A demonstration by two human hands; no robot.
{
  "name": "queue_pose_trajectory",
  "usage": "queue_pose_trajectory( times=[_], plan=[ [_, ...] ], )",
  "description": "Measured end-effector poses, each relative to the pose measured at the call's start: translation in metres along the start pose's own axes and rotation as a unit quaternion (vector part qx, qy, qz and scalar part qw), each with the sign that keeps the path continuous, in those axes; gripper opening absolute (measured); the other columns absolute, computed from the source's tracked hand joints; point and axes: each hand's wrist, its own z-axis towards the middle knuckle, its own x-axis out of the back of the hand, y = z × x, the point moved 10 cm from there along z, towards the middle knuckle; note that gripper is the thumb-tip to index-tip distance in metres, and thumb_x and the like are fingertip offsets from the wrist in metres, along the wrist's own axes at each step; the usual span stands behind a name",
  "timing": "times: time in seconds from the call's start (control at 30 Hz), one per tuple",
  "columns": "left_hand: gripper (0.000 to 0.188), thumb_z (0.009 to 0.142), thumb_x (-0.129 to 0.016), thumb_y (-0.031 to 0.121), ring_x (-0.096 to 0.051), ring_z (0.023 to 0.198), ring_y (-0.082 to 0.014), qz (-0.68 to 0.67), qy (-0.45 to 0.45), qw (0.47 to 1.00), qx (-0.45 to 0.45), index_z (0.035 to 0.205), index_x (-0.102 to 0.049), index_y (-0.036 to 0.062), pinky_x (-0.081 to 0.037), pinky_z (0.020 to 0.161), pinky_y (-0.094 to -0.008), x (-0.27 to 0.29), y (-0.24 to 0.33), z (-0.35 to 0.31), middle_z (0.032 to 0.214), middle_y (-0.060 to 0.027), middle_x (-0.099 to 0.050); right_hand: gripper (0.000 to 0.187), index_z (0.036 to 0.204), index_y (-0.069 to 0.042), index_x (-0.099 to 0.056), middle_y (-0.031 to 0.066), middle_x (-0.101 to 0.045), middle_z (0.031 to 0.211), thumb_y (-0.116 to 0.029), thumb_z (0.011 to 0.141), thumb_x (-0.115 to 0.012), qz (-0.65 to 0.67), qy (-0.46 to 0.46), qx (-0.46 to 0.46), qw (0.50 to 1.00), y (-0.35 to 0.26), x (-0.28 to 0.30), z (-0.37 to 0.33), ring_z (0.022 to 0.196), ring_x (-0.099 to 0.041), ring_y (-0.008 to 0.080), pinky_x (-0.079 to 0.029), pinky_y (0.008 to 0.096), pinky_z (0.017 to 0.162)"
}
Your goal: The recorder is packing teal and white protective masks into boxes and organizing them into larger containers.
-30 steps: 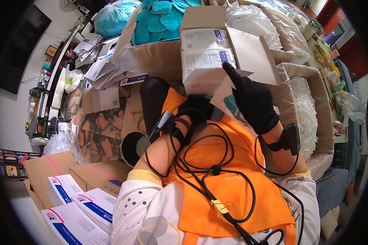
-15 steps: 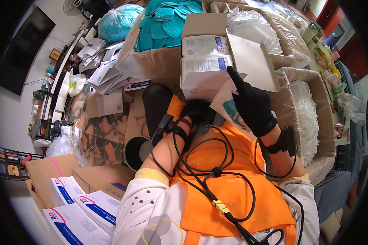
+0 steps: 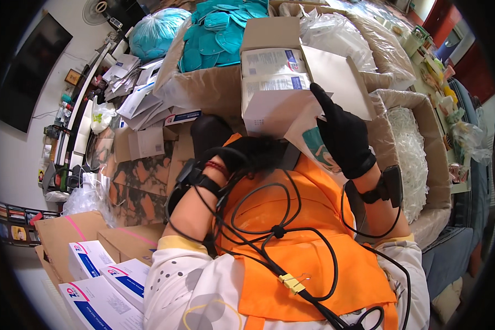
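An open carton stands in front of me with two stacked white packs inside, each bearing a blue label. My right hand, in a black glove, is beside the carton's near right corner. Its index finger is stretched up by the flap; its other fingers are partly hidden. Behind this hand is a white printed piece with a teal picture. My left hand, also black-gloved, is low in front of the carton, over my lap. Motion blurs its fingers, so any hold cannot be made out.
Black cables loop across my orange apron. Teal pads fill a lined box behind left; clear plastic fills another box at right. White-and-blue cartons sit at lower left. Folded white cartons are piled left.
My left forearm has swung left and its wrist has turned, shifting the cables and covering most of the dark bin. My right hand has moved only slightly right. The carton is nearly unchanged.
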Motion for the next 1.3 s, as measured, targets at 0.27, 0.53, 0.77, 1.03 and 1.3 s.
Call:
queue_pose_trajectory(
  times=[0.27,0.53,0.77,1.03,1.3],
  plan=[
    [0.039,0.104,-0.053,0.022,-0.062,0.111,-0.0147,-0.526,-0.148,0.836,0.048,0.137,-0.052,0.0018,-0.05,0.097,-0.0287,-0.037,-0.034,-0.052,0.127,-0.006,-0.062,0.071,0.148,-0.023,-0.044,0.0106,-0.064,0.077,-0.011,0.083,-0.07,-0.016,-0.041,-0.022,0.999,0.005,-0.009,-0.007,0.065,-0.065,0.029,-0.052,0.0395,0.059],
    [0.033,0.097,-0.058,0.017,-0.068,0.104,-0.0233,-0.052,0.032,0.984,-0.168,0.128,-0.061,0.0054,-0.054,0.087,-0.0335,0.024,0.034,-0.071,0.118,-0.0104,-0.069,0.047,0.132,-0.013,-0.057,0.0111,-0.065,0.083,-0.012,0.085,-0.067,0.017,-0.052,0.0,0.998,-0.001,-0.011,-0.014,0.072,-0.067,0.0296,-0.053,0.0396,0.063],
    [0.03,0.095,-0.057,0.023,-0.067,0.1,-0.033,0.123,-0.022,0.991,0.037,0.117,-0.068,0.0056,-0.052,0.086,-0.04,0.053,-0.001,-0.077,0.107,-0.0175,-0.07,0.029,0.112,-0.012,-0.068,0.01,-0.069,0.081,-0.012,0.083,-0.067,0.02,-0.204,0.051,0.977,-0.027,-0.004,-0.033,0.072,-0.068,0.029,-0.054,0.0414,0.067],
    [0.026,0.089,-0.063,0.025,-0.065,0.097,-0.0344,0.099,0.382,0.914,0.089,0.105,-0.068,0.0051,-0.051,0.085,-0.042,0.155,0.045,-0.077,0.101,-0.019,-0.069,0.035,0.122,-0.006,-0.065,0.0111,-0.064,0.072,-0.009,0.088,-0.06,0.002,-0.306,0.098,0.947,-0.034,-0.039,-0.077,0.066,-0.065,0.0288,-0.051,0.0382,0.058],
    [0.054,0.075,-0.077,0.03,-0.063,0.112,-0.0297,0.239,0.349,0.906,-0.008,0.124,-0.062,0.0117,-0.051,0.092,-0.0434,0.112,0.031,-0.017,0.125,-0.0099,-0.066,0.061,0.139,-0.006,-0.051,0.0189,-0.063,0.094,-0.001,0.08,-0.064,0.12,-0.342,0.021,0.932,-0.041,0.013,-0.079,0.086,-0.062,0.0373,-0.05,0.0454,0.076]
  ],
)
